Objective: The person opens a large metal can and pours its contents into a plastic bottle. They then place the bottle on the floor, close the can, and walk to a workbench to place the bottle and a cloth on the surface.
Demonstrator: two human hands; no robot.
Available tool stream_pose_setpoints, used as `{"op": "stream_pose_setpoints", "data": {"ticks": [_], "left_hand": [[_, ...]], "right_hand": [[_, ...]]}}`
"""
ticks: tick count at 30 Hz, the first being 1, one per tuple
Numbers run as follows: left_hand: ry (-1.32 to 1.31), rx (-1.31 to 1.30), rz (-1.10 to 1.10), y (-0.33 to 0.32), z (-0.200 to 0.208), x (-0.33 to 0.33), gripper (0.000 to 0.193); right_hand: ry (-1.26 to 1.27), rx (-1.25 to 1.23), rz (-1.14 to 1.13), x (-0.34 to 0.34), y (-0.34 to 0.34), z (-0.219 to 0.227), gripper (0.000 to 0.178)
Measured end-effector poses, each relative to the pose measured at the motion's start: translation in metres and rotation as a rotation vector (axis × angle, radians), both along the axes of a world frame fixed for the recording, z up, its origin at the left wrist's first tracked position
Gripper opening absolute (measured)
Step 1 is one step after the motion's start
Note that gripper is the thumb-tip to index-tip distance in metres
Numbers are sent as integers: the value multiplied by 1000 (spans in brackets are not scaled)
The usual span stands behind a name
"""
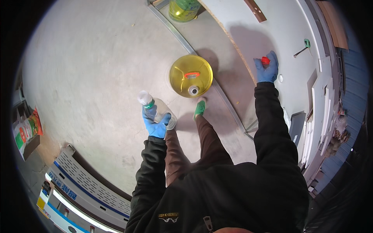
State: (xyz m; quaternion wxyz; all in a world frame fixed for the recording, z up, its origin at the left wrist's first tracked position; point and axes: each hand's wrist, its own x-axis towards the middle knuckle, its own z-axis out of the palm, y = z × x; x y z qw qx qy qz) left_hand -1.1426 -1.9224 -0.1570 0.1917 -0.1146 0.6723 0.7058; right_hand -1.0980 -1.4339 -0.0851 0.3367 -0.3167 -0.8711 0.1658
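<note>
Brown strip [255, 9] and green-handled tool [307, 43] on white tabletop [289, 25]. Colourful bag [28, 130] at far left. Slotted panel [91, 178] lower left.

Yellow jug [190, 82] is glossy see-through plastic, the bottle [162, 110] is clear plastic too, and the red cap [265, 60] looks plasticky. Blue gloves [155, 129] seem kinda rubbery, jacket [233, 190] is matt black cloth, floor [97, 58] is dull like bare concrete.
</note>
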Motion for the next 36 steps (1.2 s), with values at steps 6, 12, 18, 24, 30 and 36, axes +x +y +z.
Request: {"op": "stream_pose_setpoints", "data": {"ticks": [6, 12, 18, 24, 30, 36], "left_hand": [[62, -3, 6, 14, -4, 8, 96], [114, -86, 60, 17, -12, 22, 92], [72, -77, 53, -9, -52, 25, 106], [2, 72, 19, -48, -121, 26, 100], [-98, 48, 39, -75, -216, 22, 97], [177, -181, -59, -73, -308, 17, 103]], "right_hand": [[-213, 264, 98, 41, 4, -11, 49], [-176, 373, 88, 30, -25, 34, 45], [-19, 442, 515, 17, -120, 20, 27], [-492, 46, 684, -27, -210, -161, 31], [-738, 329, 777, -65, -217, -277, 27], [-644, 377, 959, -69, -215, -315, 11]]}}
